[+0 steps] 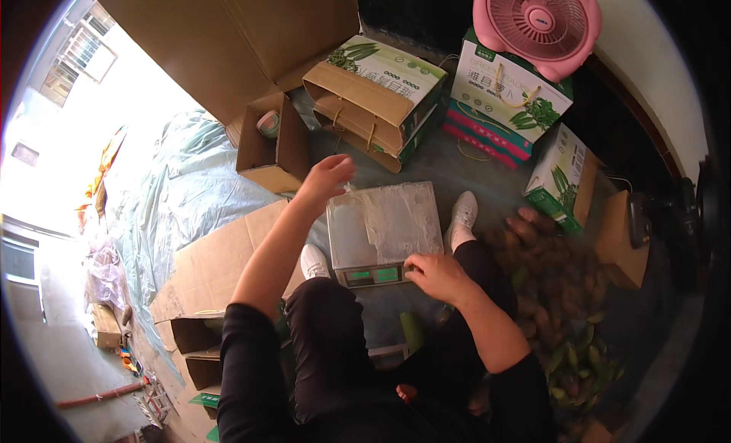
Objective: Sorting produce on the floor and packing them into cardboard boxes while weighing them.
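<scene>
Digital scale (384, 223) apparently being keyed | right hand (440, 278) at front-right corner, grip unclear | left hand (327, 178) half-spread, near rear-left corner | light touch seemingly required next

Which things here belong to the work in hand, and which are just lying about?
Apparently in the work:
flat grey scale with two green displays, right hand at its front edge

Apparently just lying about:
round pink plastic fan
crumpled pale-blue plastic sheeting

Printed characters (499, 75) on white-green boxes (506, 86), hub label (541, 21) on pink fan (537, 25)
</scene>
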Motion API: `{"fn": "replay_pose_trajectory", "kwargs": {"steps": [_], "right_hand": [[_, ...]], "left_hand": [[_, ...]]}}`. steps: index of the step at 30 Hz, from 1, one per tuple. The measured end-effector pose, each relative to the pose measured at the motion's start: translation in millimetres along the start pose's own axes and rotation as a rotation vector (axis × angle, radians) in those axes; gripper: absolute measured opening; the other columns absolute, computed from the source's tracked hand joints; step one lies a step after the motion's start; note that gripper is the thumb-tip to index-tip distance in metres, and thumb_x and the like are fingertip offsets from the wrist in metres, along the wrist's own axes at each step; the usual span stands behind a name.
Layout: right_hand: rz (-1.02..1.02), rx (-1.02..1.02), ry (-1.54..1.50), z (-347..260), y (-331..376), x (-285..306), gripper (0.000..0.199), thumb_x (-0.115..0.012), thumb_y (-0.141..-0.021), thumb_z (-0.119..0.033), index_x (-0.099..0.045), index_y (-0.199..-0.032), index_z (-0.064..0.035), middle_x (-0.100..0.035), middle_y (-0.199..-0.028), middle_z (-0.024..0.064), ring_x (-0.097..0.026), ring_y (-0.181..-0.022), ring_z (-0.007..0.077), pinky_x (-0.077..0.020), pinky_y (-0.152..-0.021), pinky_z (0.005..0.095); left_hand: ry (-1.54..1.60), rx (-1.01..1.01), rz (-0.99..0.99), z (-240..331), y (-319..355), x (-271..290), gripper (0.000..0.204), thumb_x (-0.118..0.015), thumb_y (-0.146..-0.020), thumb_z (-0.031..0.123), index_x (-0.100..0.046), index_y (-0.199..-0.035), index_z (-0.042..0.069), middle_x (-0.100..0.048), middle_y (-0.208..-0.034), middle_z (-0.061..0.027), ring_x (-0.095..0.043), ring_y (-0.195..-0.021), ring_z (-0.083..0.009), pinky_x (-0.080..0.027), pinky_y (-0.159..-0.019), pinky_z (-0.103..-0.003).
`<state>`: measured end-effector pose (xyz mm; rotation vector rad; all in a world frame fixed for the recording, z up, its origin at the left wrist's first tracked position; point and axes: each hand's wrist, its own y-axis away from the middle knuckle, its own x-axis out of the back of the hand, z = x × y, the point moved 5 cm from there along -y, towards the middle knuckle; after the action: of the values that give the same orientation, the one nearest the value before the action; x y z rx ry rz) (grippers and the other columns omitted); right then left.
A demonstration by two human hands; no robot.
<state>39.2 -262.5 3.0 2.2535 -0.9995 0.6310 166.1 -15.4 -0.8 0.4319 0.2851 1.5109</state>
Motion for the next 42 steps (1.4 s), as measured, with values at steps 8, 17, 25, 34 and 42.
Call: {"fn": "replay_pose_trajectory", "kwargs": {"steps": [8,17,25,34,42], "right_hand": [[-0.035,0.046,0.005,-8,5,14,0.028,-0.061,-0.085,-0.027,-0.059,-0.104,-0.0072,-0.065,-0.092,0.0133,-0.062,-0.09,0.0324,-0.049,-0.076,0.0427],[-0.142,0.022,0.025,-8,8,19,0.031,-0.06,-0.087,-0.029,-0.056,-0.11,-0.0083,-0.065,-0.096,0.0122,-0.062,-0.092,0.0319,-0.0496,-0.077,0.0422],[-0.119,0.024,0.032,-2,8,14,0.032,-0.06,-0.087,-0.03,-0.057,-0.11,-0.0089,-0.064,-0.099,0.0127,-0.061,-0.095,0.0322,-0.0486,-0.079,0.0421],[0.059,0.005,-0.11,3,5,24,0.027,-0.065,-0.082,-0.024,-0.062,-0.103,-0.0077,-0.065,-0.077,0.0128,-0.064,-0.076,0.0311,-0.0486,-0.066,0.04],[0.603,0.113,-0.228,21,15,50,0.028,-0.063,-0.083,-0.008,-0.06,-0.11,-0.0051,-0.063,-0.085,0.0085,-0.059,-0.063,0.015,-0.0476,-0.061,0.0283]], "left_hand": [[0.125,0.111,0.116,-28,-177,-55,0.068,-0.062,-0.086,0.048,-0.042,-0.135,0.005,-0.049,-0.126,-0.0107,-0.046,-0.116,-0.0264,-0.033,-0.1,-0.052],[0.649,0.063,0.213,-17,-233,-109,0.042,-0.067,-0.086,0.029,-0.051,-0.118,0.007,-0.057,-0.108,-0.0086,-0.057,-0.1,-0.0249,-0.046,-0.085,-0.048],[0.725,-0.055,0.217,21,-193,-85,0.025,-0.066,-0.083,0.01,-0.061,-0.107,0.005,-0.064,-0.091,-0.0066,-0.06,-0.075,-0.0166,-0.046,-0.06,-0.031],[0.261,-0.034,0.081,20,-33,-38,0.029,-0.06,-0.085,0.004,-0.06,-0.113,-0.005,-0.066,-0.102,-0.0142,-0.064,-0.093,-0.023,-0.052,-0.081,-0.033],[-0.906,-0.337,-0.055,16,76,-10,0.035,-0.065,-0.076,0.021,-0.066,-0.107,0.006,-0.066,-0.095,-0.0157,-0.064,-0.089,-0.0256,-0.048,-0.082,-0.036]]}}
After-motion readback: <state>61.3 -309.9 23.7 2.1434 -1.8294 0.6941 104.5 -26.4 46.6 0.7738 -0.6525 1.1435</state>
